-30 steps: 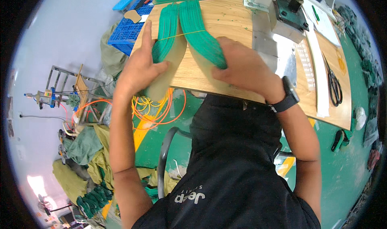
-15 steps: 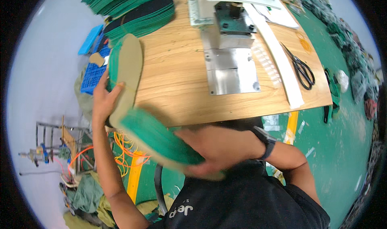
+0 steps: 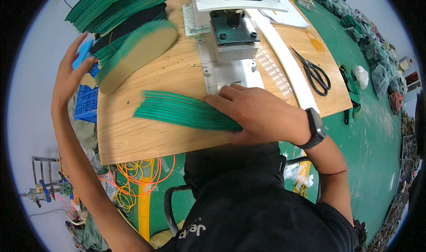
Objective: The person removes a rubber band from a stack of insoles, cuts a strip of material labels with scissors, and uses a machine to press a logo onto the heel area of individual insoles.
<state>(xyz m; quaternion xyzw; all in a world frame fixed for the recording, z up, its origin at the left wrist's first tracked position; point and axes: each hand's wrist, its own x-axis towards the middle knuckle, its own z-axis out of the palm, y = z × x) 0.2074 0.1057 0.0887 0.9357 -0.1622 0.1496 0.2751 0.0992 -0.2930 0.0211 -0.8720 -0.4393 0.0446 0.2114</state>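
Observation:
My right hand (image 3: 262,114) lies on the near end of a fanned stack of thin green insole-shaped sheets (image 3: 182,111) and grips it flat against the wooden table (image 3: 146,139); a black watch sits on that wrist. My left hand (image 3: 71,74) is at the table's left edge with fingers spread, holding nothing. It is just beside the end of a second bundle of insoles (image 3: 135,52), green on top with tan sides, which lies tilted and blurred on the table.
A large pile of green and black sheets (image 3: 120,8) fills the far left corner. A metal press (image 3: 233,30) stands at the back centre, with black scissors (image 3: 313,74) and a white strip (image 3: 284,61) to its right. A blue crate (image 3: 86,99) and orange cables (image 3: 133,181) lie below the table.
Both bundles came up from the table's near edge onto the tabletop. The tan-sided bundle went to the far left and my left hand has let go of it; my right hand has laid the green stack down.

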